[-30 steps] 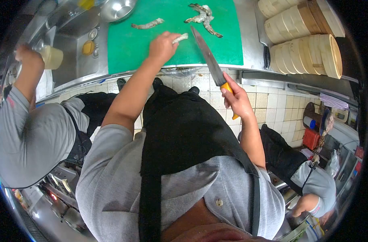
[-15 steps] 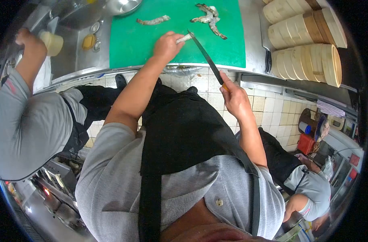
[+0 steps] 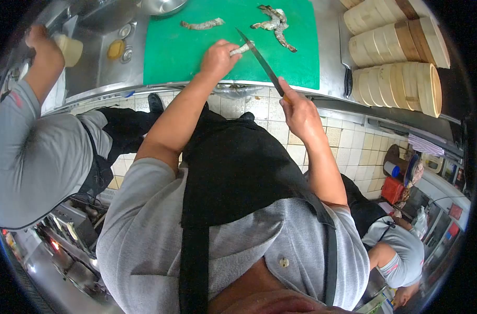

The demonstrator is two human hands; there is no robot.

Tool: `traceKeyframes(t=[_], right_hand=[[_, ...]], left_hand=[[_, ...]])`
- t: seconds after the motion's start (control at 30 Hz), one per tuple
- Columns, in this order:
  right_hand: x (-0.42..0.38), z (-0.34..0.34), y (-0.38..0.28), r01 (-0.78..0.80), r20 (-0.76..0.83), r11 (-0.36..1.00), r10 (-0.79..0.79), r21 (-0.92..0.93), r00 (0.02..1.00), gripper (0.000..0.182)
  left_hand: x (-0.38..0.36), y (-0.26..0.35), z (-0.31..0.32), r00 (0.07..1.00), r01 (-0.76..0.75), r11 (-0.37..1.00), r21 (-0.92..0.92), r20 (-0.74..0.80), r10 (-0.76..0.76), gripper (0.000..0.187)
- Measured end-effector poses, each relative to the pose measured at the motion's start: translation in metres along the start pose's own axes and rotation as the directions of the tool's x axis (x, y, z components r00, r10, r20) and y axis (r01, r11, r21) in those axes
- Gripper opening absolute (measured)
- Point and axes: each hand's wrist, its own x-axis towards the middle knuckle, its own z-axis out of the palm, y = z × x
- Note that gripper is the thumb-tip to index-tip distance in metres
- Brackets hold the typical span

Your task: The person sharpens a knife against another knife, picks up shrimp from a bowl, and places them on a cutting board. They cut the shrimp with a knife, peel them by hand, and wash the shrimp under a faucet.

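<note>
My left hand (image 3: 218, 59) is closed on a pale peeled shrimp (image 3: 242, 49) over the green cutting board (image 3: 170, 57). My right hand (image 3: 300, 112) grips the handle of a long knife (image 3: 262, 60), its blade slanting up and left across the shrimp's free end. Beyond my left hand a single shrimp (image 3: 202, 24) lies on the board. Several more shrimp (image 3: 276, 25) lie in a small pile at the board's upper right.
Stacked round wooden-looking containers (image 3: 398, 86) stand right of the board. A metal bowl (image 3: 162, 6) is at its upper left, beside a sink (image 3: 94, 68). One co-worker (image 3: 45, 152) stands at the left, another (image 3: 395, 246) at the lower right.
The knife and my right hand have moved up and slightly left, so the blade now reaches farther past the shrimp. The co-worker at the lower right has shifted a little.
</note>
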Motion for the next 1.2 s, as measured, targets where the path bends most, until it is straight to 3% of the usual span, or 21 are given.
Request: traceKeyframes(t=[0.2, 0.3, 0.5, 0.67, 0.8, 1.0, 1.2], right_hand=[[0.029, 0.031, 0.014, 0.005, -0.026, 0.996, -0.007, -0.094, 1.000, 0.057], [0.028, 0.022, 0.003, 0.035, -0.063, 0.998, -0.039, -0.058, 0.997, 0.056], [0.018, 0.024, 0.003, 0.002, 0.022, 0.994, 0.000, -0.112, 1.000, 0.056], [0.030, 0.030, 0.003, 0.043, -0.029, 0.995, -0.046, -0.095, 0.999, 0.055], [0.014, 0.010, -0.009, -0.036, 0.102, 0.996, 0.045, -0.088, 0.994, 0.055], [0.033, 0.030, -0.003, 0.009, 0.017, 0.993, -0.007, -0.119, 1.000, 0.058], [0.023, 0.020, -0.007, 0.017, 0.095, 0.990, -0.004, -0.139, 0.995, 0.057]], left_hand=[[0.000, 0.004, -0.003, 1.000, -0.022, 1.000, 0.007, 0.003, 0.022, 0.022], [0.001, 0.003, -0.005, 0.999, -0.052, 0.998, 0.035, -0.016, 0.052, 0.021], [-0.002, 0.005, -0.005, 1.000, -0.013, 1.000, 0.018, -0.015, 0.014, 0.023], [-0.001, 0.006, -0.009, 0.998, -0.054, 0.998, 0.027, -0.023, 0.055, 0.023], [-0.007, 0.001, -0.005, 0.998, -0.017, 1.000, 0.001, -0.053, 0.017, 0.023], [-0.006, 0.002, -0.008, 1.000, 0.011, 1.000, -0.004, -0.022, -0.012, 0.020], [-0.010, 0.007, -0.009, 0.998, 0.068, 0.997, 0.031, 0.011, -0.068, 0.020]])
